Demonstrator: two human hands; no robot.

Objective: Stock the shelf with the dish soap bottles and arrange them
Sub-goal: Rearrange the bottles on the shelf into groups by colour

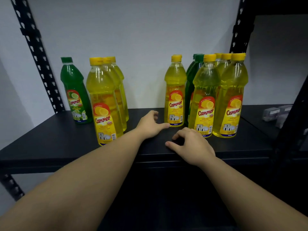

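Note:
Dish soap bottles stand upright on a black shelf (50, 144). At the left stands a green bottle (75, 90), then a row of three yellow bottles (103, 100) running front to back. A single yellow bottle (175, 90) stands mid-shelf. At the right is a cluster of several yellow bottles (231, 97) with green ones (191, 77) partly hidden behind. My left hand (150, 125) rests on the shelf, empty, its thumb tip touching the base of the single yellow bottle. My right hand (191, 144) hovers near the shelf's front edge, fingers curled loosely, holding nothing.
Black perforated uprights (35, 52) frame the shelf at the left and at the right (238, 25), with a white wall behind. A neighbouring shelf at the right holds small grey packs (273, 114). Bare shelf surface lies between the left row and the single bottle.

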